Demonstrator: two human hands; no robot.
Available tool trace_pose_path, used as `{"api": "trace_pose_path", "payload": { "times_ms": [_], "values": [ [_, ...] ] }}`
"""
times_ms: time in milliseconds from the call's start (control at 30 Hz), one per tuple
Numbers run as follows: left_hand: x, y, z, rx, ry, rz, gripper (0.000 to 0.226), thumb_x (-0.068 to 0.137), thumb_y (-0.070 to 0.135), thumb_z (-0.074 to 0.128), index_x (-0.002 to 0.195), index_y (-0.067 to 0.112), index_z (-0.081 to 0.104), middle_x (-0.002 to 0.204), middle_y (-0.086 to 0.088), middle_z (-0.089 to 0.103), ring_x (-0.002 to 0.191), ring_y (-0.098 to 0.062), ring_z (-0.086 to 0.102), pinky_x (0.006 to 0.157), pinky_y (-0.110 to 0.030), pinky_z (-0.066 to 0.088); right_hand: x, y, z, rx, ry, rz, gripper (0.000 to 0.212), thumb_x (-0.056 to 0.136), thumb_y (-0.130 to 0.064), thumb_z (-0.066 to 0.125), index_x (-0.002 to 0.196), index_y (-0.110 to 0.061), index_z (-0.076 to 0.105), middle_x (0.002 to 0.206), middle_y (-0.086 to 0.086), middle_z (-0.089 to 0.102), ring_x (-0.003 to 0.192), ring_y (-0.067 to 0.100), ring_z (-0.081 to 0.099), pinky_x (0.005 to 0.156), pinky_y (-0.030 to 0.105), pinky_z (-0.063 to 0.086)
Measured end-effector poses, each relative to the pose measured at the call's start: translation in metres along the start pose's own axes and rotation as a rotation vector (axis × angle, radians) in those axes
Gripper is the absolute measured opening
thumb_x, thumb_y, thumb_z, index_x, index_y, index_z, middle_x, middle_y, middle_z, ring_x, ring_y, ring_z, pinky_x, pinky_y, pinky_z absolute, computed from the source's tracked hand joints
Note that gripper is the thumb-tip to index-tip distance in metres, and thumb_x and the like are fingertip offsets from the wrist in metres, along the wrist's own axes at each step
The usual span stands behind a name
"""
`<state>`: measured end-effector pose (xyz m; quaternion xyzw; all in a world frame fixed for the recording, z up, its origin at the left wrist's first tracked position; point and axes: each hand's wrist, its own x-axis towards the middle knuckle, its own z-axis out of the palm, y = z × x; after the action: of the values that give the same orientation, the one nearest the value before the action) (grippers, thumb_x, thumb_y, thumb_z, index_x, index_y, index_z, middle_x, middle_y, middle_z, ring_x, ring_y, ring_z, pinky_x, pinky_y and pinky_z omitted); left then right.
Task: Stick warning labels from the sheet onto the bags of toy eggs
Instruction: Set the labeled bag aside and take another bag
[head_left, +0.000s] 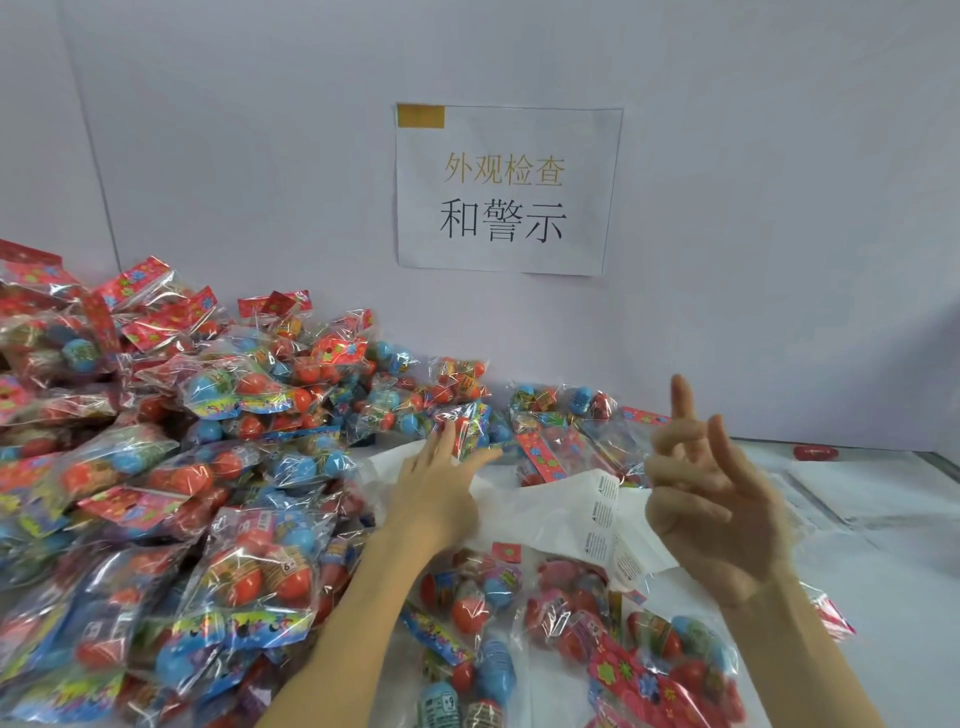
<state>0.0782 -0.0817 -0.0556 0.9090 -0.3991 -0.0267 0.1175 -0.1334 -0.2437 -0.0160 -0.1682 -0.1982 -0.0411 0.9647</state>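
I judge I'm fetching the next bag: I should lift one clear cellophane bag of red and blue toy eggs (462, 431) free beyond the white label sheet (605, 514), without dragging neighbours. My left hand (441, 483) reaches forward, straight fingers touching that bag. My right hand (711, 499) hovers above the sheet, fingers spread, holding nothing I can see.

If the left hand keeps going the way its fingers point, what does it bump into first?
Most likely the bag of toy eggs right at its fingertips. The left hand reaches forward over the white sheet toward that bag; it looks almost touching, though depth is hard to judge.
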Motion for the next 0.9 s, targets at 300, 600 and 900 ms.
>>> {"api": "trace_pose_path", "payload": {
  "times_ms": [300, 600, 900],
  "values": [
    [0.005, 0.001, 0.007, 0.097, 0.188, -0.080, 0.051, 0.113, 0.037, 0.030, 0.156, 0.012, 0.041, 0.169, -0.001, 0.030, 0.152, -0.024, 0.032, 0.124, -0.043, 0.020, 0.009, 0.002, -0.016, -0.375, 0.313, -0.051, 0.066, 0.075, -0.016, 0.093, 0.136, -0.014, 0.070, 0.086, -0.002, 0.056, 0.062, 0.007, 0.051, 0.045, 0.017, 0.045],
    [-0.006, 0.015, -0.018, -0.896, 0.733, 0.097, 0.022, 0.090, 0.018, 0.083, 0.110, 0.014, 0.075, 0.103, 0.007, 0.076, 0.094, -0.009, 0.072, 0.084, -0.020, 0.057, 0.016, 0.008, -0.020, -0.510, 0.412, 0.013, 0.070, 0.070, -0.023, 0.096, 0.133, -0.009, 0.071, 0.111, 0.009, 0.072, 0.092, 0.021, 0.072, 0.071, 0.029, 0.061],
    [-0.005, 0.021, -0.024, -1.042, 0.398, 0.222, 0.016, 0.096, 0.032, 0.076, 0.111, 0.029, 0.075, 0.112, 0.009, 0.073, 0.103, -0.008, 0.070, 0.083, -0.019, 0.058, 0.018, 0.012, -0.030, -0.507, 0.504, 0.054, 0.040, 0.098, -0.016, 0.065, 0.137, -0.010, 0.069, 0.144, 0.020, 0.063, 0.132, 0.034, 0.063, 0.089, 0.035, 0.062]
  ]
}}
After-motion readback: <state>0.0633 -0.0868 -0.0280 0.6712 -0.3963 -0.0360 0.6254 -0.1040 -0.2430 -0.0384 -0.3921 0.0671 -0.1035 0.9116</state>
